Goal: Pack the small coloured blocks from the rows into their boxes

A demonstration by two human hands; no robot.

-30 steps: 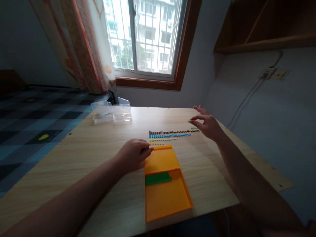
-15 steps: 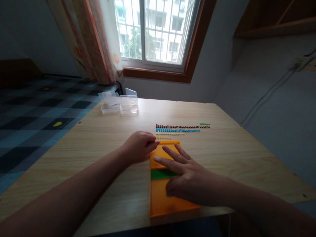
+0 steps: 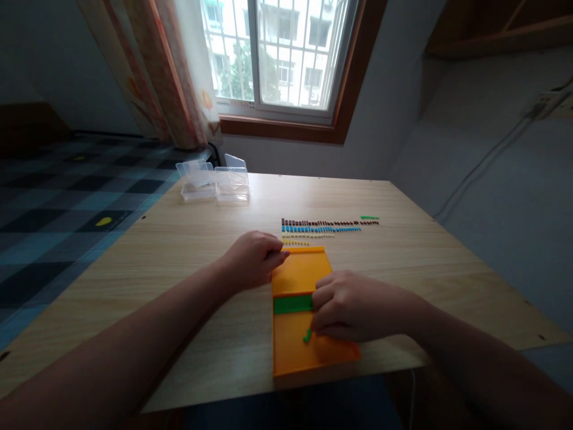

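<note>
An orange tray [image 3: 298, 275] lies on the wooden table [image 3: 179, 263] near its front edge. A green strip [image 3: 292, 304] runs across the tray's middle. My left hand [image 3: 253, 258] rests closed against the tray's upper left corner. My right hand [image 3: 353, 306] lies over the tray's right half with its fingers curled, touching the green strip's right end. A small green piece [image 3: 307, 336] lies in the tray just under that hand. Beyond the tray run rows of small brown pieces [image 3: 329, 222], blue pieces [image 3: 320, 229] and yellow pieces [image 3: 304, 237], with a few green pieces [image 3: 369, 217] at the far right.
Clear plastic boxes [image 3: 213, 184] stand at the table's far left. Behind the table are a window [image 3: 277, 57] and a curtain [image 3: 152, 71]. A checked bed cover [image 3: 67, 203] lies to the left. A wall with a cable [image 3: 483, 161] is on the right.
My right hand came back from the far green pieces to the tray, first flat with fingers spread, now curled. A small green piece now lies in the tray. The left hand stayed put.
</note>
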